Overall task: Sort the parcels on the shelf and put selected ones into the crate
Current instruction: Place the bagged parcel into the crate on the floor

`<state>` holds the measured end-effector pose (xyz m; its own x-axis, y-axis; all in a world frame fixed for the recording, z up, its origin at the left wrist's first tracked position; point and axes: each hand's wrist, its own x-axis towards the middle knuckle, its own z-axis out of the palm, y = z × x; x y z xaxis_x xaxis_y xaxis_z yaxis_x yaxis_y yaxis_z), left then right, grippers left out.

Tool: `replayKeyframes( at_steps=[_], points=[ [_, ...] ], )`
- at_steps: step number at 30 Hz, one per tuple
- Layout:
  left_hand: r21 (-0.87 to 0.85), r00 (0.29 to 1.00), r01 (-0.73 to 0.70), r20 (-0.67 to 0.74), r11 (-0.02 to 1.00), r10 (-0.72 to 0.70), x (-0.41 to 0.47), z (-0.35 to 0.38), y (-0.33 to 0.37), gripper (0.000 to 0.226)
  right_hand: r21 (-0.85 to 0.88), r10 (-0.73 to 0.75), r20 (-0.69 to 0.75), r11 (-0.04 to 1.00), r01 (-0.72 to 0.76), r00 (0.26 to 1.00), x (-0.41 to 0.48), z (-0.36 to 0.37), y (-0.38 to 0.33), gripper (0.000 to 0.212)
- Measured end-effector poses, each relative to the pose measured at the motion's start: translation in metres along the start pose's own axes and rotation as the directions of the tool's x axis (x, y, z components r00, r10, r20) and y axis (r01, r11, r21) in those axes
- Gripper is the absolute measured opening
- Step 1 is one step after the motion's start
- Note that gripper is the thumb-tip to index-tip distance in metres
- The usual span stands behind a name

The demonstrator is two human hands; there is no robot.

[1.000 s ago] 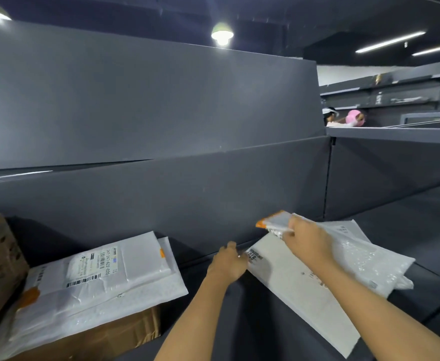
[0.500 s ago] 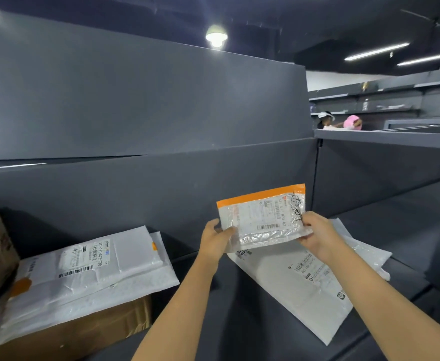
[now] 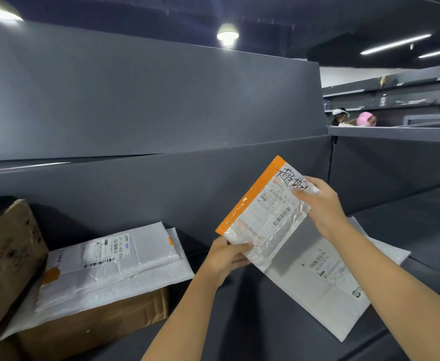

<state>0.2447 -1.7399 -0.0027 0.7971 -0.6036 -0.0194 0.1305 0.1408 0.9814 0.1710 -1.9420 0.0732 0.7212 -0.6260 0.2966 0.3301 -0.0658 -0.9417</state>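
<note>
Fingers (image 3: 241,248) clamped, both hands: over the grey shelf (image 3: 239,321) and the white mailer (image 3: 318,287) at right, I hold the orange-edged parcel (image 3: 263,214) tilted, left hand (image 3: 226,259) near corner, right hand (image 3: 323,204) far corner. Label check, I reckon; next, crate or shelf, no crate visible.

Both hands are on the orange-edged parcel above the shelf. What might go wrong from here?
The orange-edged parcel is held only at opposite corners by the left hand and right hand; its glossy film might slip and drop onto the white mailer below. The right hand covers part of the handwritten note, so it may be misread.
</note>
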Motion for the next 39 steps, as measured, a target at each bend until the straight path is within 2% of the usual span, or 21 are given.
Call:
replayKeyframes(
  at_steps=[5, 8, 10, 12, 15, 19, 21, 24, 27, 31, 35, 39],
  points=[
    [-0.078, 1.0, -0.002, -0.011, 0.997, 0.001, -0.006, 0.0, -0.003, 0.036, 0.134, 0.049, 0.024, 0.99, -0.051, 0.999, -0.004, 0.011, 0.0, 0.023],
    [-0.119, 1.0, 0.004, -0.015, 0.993, -0.006, -0.009, 0.0, -0.005, 0.036, 0.105, 0.082, 0.1, 0.99, -0.092, 0.992, -0.011, 0.012, 0.005, 0.026],
    [-0.153, 1.0, 0.007, -0.008, 0.988, -0.009, -0.011, 0.002, -0.008, 0.035, 0.123, 0.092, 0.096, 0.987, -0.103, 0.991, -0.017, 0.008, 0.004, 0.026],
    [-0.238, 1.0, 0.013, 0.019, 0.971, -0.009, -0.015, 0.011, -0.013, 0.035, 0.149, 0.101, 0.104, 0.982, -0.116, 0.989, -0.025, 0.002, 0.006, 0.025],
    [-0.419, 0.998, 0.041, 0.055, 0.907, -0.019, -0.02, 0.044, -0.022, 0.034, 0.088, 0.111, 0.154, 0.988, -0.126, 0.982, -0.044, -0.002, 0.017, 0.026],
    [-0.504, 0.996, 0.077, 0.075, 0.86, -0.045, -0.027, 0.085, -0.039, 0.034, 0.083, 0.167, 0.081, 0.981, -0.174, 0.983, -0.07, -0.014, 0.033, 0.033],
    [-0.503, 0.993, 0.107, 0.1, 0.857, -0.065, -0.029, 0.091, -0.045, 0.031, 0.065, 0.185, 0.049, 0.98, -0.188, 0.981, -0.079, -0.032, 0.037, 0.037],
    [-0.512, 0.986, 0.154, 0.134, 0.845, -0.098, -0.027, 0.093, -0.053, 0.021, 0.039, 0.204, -0.008, 0.978, -0.203, 0.979, -0.095, -0.064, 0.04, 0.032],
    [-0.387, 0.981, 0.17, 0.158, 0.906, -0.117, -0.023, 0.098, -0.061, 0.008, -0.019, 0.22, -0.077, 0.975, -0.222, 0.972, -0.114, -0.09, 0.043, 0.028],
    [-0.173, 0.965, 0.165, 0.231, 0.971, -0.123, -0.038, 0.112, -0.072, 0.01, -0.042, 0.22, -0.127, 0.973, -0.227, 0.967, -0.142, -0.116, 0.045, 0.031],
    [-0.119, 0.952, 0.187, 0.267, 0.975, -0.15, -0.062, 0.13, -0.082, 0.006, -0.033, 0.226, -0.181, 0.971, -0.236, 0.957, -0.171, -0.139, 0.044, 0.032],
    [-0.136, 0.936, 0.247, 0.289, 0.96, -0.2, -0.089, 0.158, -0.095, 0.007, -0.006, 0.24, -0.242, 0.968, -0.249, 0.94, -0.201, -0.164, 0.037, 0.03]
  ],
)
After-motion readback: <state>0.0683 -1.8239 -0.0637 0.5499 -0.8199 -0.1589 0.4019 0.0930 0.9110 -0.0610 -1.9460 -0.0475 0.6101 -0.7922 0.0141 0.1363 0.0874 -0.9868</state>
